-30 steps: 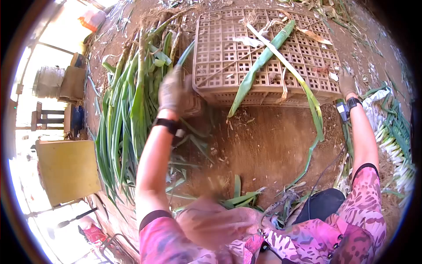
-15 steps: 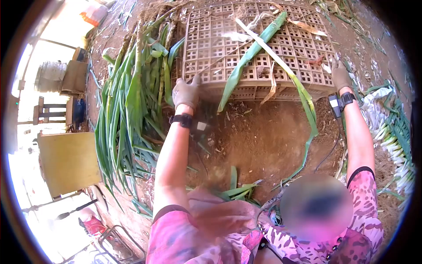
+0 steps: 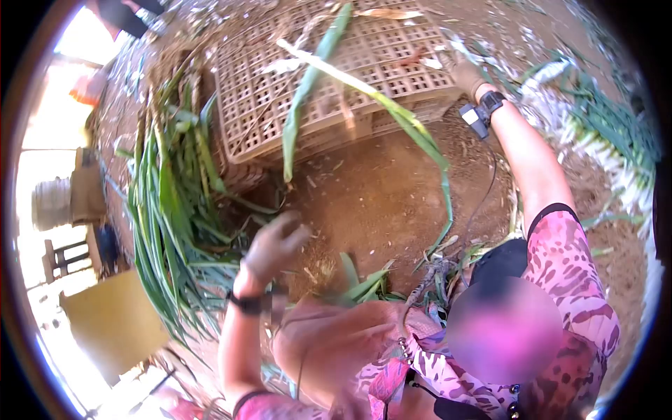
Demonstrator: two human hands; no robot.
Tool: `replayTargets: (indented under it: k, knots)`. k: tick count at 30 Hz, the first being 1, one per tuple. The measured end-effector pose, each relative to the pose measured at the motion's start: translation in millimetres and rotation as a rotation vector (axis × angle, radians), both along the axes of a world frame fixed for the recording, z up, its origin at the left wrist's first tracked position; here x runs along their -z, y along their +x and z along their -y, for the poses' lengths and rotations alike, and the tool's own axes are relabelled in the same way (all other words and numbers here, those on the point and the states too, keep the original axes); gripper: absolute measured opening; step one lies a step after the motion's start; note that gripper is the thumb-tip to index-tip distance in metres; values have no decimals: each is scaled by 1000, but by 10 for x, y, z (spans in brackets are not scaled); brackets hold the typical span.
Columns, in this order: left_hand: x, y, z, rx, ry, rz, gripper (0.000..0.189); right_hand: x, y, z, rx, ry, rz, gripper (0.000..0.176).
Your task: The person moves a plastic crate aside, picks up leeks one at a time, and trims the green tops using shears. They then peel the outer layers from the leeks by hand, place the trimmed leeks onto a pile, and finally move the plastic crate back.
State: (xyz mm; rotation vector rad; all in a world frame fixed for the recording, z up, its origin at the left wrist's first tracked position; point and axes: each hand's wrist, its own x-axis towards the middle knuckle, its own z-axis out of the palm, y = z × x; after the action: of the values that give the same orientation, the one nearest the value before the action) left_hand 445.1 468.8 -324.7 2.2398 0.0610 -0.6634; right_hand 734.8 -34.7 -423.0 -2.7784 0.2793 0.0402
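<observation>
A brown plastic lattice crate point(image 3: 259, 105) sits on the soil at the top of the head view. A long green leek leaf point(image 3: 308, 91) and a pale-stemmed leek leaf point(image 3: 378, 94) lie across it, both hanging past its near edge. My right hand point(image 3: 462, 72), gloved, grips the crate's right corner, though its fingertips are partly hidden. Away from the crate, my gloved left hand point(image 3: 278, 241) hovers over the ground with nothing in it, blurred, its fingers apart. To its left is a heap of leeks point(image 3: 168, 210) with long green leaves.
On the right lie rows of white-stemmed leeks point(image 3: 602, 147). A yellow board point(image 3: 115, 322) and a wooden stool point(image 3: 70, 252) stand at the left. Cut leaves point(image 3: 364, 283) rest on the soil close to my body. A person's legs point(image 3: 122, 15) show at top left.
My left hand has let go of the crate's left corner and come back toward my body. My right hand stays at the right corner. The view has turned, so the crate appears farther left and tilted.
</observation>
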Motion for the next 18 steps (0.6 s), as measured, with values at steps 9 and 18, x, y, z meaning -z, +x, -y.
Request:
replayTargets:
  k: [9,18]
  knots:
    - [-324,-1190,-278,171,-155,-460,56,192,-2361,1074,-72,-49,-455,65]
    - [-80,-714,-64,188,-125,-331,45,1075,-4826,2298,-2,8,-905,46]
